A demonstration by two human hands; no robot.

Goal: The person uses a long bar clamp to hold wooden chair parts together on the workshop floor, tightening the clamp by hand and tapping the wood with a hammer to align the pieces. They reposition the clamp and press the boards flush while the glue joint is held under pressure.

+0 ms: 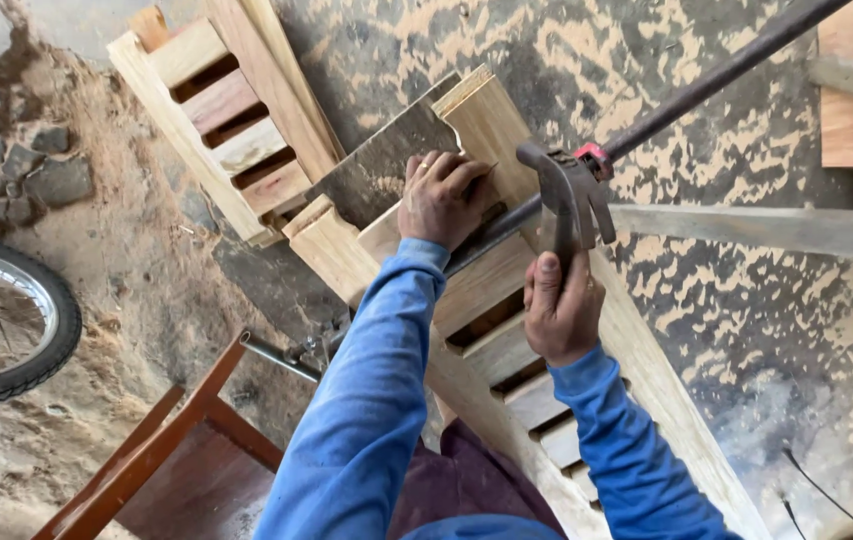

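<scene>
Now the right hand (562,315) grips a claw hammer (572,195) tightly, while the left hand (440,198) presses, fingers curled, on a wooden slat (387,235) in the louvred frame (647,370)

A slatted wooden frame (547,400) runs slantwise from the upper middle down to the lower right, over the floor (747,330). The left hand (439,198) rests on its upper end, beside a flat board (377,165) lying to the left. The right hand (562,310) sits lower on the frame, holding a hammer (572,200) just above it. A bar clamp (707,80) crosses the frame from the upper right. A second slatted frame (232,115) lies up left, a wheel (7,320) at the far left, a chair (162,460) at the lower left
</scene>
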